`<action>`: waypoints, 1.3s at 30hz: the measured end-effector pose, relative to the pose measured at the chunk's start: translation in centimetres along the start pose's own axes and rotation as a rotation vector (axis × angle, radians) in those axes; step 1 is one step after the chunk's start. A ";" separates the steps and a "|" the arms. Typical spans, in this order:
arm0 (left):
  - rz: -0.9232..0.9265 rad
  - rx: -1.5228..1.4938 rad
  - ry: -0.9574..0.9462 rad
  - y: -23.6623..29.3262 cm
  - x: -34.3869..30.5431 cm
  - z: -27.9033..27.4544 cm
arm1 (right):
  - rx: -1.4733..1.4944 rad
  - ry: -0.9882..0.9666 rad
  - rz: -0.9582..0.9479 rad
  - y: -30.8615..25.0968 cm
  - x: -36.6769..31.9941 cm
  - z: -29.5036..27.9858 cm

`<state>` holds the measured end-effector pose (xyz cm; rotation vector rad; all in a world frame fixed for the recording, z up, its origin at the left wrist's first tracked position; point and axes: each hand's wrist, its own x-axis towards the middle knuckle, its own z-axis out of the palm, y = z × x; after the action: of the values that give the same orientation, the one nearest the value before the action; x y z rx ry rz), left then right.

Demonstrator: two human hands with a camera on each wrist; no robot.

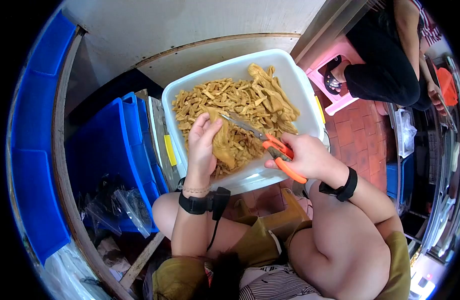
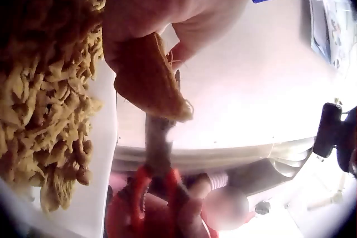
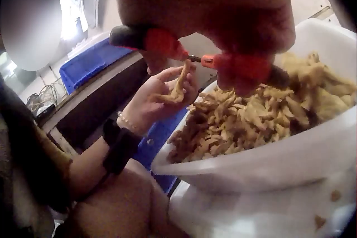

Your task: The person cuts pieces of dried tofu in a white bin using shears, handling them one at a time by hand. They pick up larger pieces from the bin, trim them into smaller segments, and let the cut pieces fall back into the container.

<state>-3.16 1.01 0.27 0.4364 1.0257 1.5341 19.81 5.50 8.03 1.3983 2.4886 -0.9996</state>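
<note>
Tan sheet (image 1: 222,146), pinched thumb-to-fingers in my L hand (image 1: 201,142) over the white tub (image 1: 294,80) at abt 7 o'clock, meets shears (image 1: 275,143) my R hand (image 1: 310,155) grips at 4 o'clock, prob. held there so bits drop among cut strips (image 1: 210,95).

A tub (image 1: 311,125) stands before a seated person (image 1: 350,230), with a wall panel (image 1: 200,25) behind it on the far side. Strips (image 1: 210,95) lie in the tub, with larger pieces (image 1: 270,92) at its far right. Over its near half, the left hand (image 1: 200,145) holds a piece (image 1: 223,145), and to the right the right hand (image 1: 309,155) holds scissors (image 1: 277,148), blades extending left to that piece. Left of the tub is a crate (image 1: 132,125), plastic bags (image 1: 132,204) in its near end. At far right, another person's foot (image 1: 339,75) rests on a stool (image 1: 352,54).
</note>
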 end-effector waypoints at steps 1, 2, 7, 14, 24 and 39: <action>0.000 0.000 -0.001 0.0 -0.1 0.2 | 0.000 0.001 0.000 -0.1 0.0 0.0; 0.041 0.033 0.018 0.1 -0.3 0.5 | -0.004 -0.002 0.002 -0.2 -0.1 -0.1; 0.130 0.024 0.027 -0.3 -0.6 0.8 | 0.013 0.010 -0.019 0.2 0.1 0.2; 0.267 0.129 -0.041 -0.7 -0.7 1.3 | 0.002 -0.073 0.022 0.2 0.2 0.1; 0.210 0.333 -0.175 -1.5 -0.4 0.4 | 0.034 -0.135 0.042 0.3 0.0 0.1; 0.226 0.412 -0.151 0.9 -1.3 0.7 | 0.037 0.015 -0.067 0.0 -0.4 0.4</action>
<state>-2.88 0.10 1.70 0.9692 1.2059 1.4572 19.93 5.01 7.91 1.3458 2.5568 -1.0569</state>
